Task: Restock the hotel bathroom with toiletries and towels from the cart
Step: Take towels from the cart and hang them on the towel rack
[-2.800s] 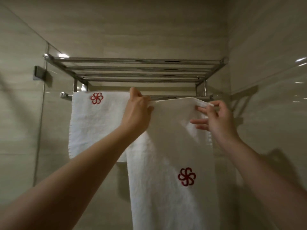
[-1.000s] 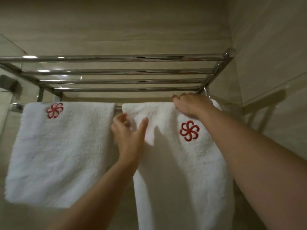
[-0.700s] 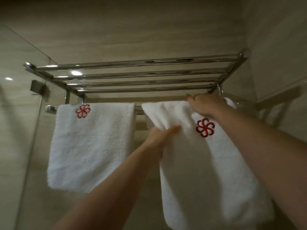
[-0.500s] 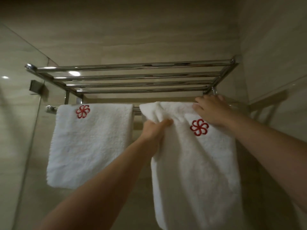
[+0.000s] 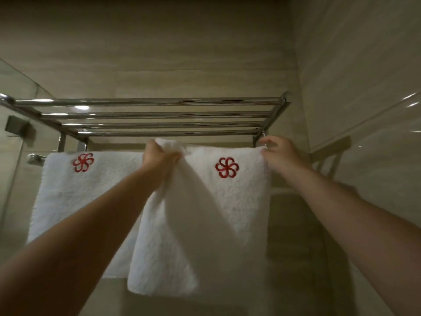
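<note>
Raised since a moment ago, the left hand [image 5: 159,157] grips a bunched corner of the second towel [image 5: 241,201] at frame centre; the right hand [image 5: 279,156] pinches its top right edge under the rack [image 5: 159,101], first towel [image 5: 86,201] hanging centre left

Beige stone-look walls [image 5: 159,53] meet in a corner at right, chrome rack [image 5: 148,114] of parallel bars on back wall, glass panel [image 5: 11,92] with metal clamp [image 5: 16,128] at left, dim warm light, glints on bars.
</note>
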The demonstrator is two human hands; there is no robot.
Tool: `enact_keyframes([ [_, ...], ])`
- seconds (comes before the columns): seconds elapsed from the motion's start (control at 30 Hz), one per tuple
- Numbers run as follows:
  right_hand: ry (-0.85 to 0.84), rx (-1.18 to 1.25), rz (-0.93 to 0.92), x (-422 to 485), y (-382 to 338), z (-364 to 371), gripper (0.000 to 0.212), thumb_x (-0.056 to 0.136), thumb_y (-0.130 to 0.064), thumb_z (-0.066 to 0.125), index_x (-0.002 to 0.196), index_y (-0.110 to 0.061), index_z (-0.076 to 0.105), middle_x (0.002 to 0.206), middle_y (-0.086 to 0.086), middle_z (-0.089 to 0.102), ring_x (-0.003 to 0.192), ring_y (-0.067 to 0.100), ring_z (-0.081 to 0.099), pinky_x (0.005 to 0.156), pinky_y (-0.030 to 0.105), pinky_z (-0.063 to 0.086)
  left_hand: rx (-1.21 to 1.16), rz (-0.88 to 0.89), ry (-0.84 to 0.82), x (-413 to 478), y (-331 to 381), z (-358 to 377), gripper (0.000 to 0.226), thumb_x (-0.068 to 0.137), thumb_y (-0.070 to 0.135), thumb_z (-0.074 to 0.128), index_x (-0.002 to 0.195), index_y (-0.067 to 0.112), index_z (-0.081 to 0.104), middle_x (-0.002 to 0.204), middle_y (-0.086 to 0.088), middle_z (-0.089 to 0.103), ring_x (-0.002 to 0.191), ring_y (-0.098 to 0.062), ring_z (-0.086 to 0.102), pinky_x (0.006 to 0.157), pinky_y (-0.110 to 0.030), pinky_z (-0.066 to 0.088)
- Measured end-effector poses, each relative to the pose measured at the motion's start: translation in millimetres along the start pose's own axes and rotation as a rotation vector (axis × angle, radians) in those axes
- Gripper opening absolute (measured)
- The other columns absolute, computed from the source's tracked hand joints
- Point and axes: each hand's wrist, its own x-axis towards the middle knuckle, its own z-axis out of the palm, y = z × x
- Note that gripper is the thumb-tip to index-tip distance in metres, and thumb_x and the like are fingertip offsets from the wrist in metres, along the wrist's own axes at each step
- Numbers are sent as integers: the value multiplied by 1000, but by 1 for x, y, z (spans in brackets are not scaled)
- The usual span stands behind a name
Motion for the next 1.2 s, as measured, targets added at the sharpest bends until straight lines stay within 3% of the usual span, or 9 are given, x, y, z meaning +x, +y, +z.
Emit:
enact_keyframes([
  [0.1,100,-138,-16,10,-7,10,31,93,-14,45,114,-27,63,123,1,61,108,23,56,95,39,45,184,107,8,15,8,-2,62,86,15,63,137,16,30,123,-16,49,102,-30,51,79,-37,43],
  [0.23,195,-465,-8,15,-2,12,30,95,-23,41,112,-22,66,116,8,63,114,31,48,96,38,34,412,235,32,27,-2,6,36,91,10,50,125,20,51,124,-12,52,112,-29,49,85,-37,41],
  [0.37,207,-811,-220,8,5,11,34,97,-26,33,108,-13,62,121,11,53,115,29,41,96,40,30,993,386,57,28,-19,8,31,94,26,43,119,13,56,128,-14,43,121,-31,34,105,-43,24],
  [0.5,5,-696,-390,-1,5,33,46,99,-37,19,110,-12,56,118,11,57,114,27,48,100,40,32,768,529,-105,10,-20,30,31,96,23,42,124,10,50,130,-11,47,116,-26,45,102,-40,38],
  [0.67,114,-831,-466,-1,16,51,51,97,-45,17,107,-14,56,109,9,62,104,27,53,94,40,34,843,648,-102,6,-33,53,49,96,50,22,124,18,45,126,-6,51,120,-22,44,107,-37,28],
  [0.83,22,-814,-375,15,-1,45,63,99,-46,14,70,-11,58,62,6,53,66,25,54,69,33,42,900,550,-147,27,-16,53,56,97,50,17,98,15,60,92,-9,64,83,-23,60,87,-38,47],
  [1.0,-419,-631,-24,45,-21,37,43,98,-36,27,115,-12,58,135,18,50,114,28,49,94,35,37,976,280,-288,48,7,55,52,100,41,21,135,9,42,138,-18,44,125,-34,43,105,-43,32],
  [1.07,-557,-493,46,49,-23,38,34,98,-27,29,98,-12,60,131,18,53,105,25,51,93,34,38,848,135,-393,52,12,57,49,101,36,24,138,7,38,142,-18,40,129,-34,39,108,-45,28],
  [1.2,-368,-555,18,43,-21,38,41,98,-30,28,118,-7,56,133,19,50,115,31,49,90,35,38,726,67,-428,52,12,58,51,100,39,25,137,6,38,141,-18,41,128,-35,40,108,-46,28],
])
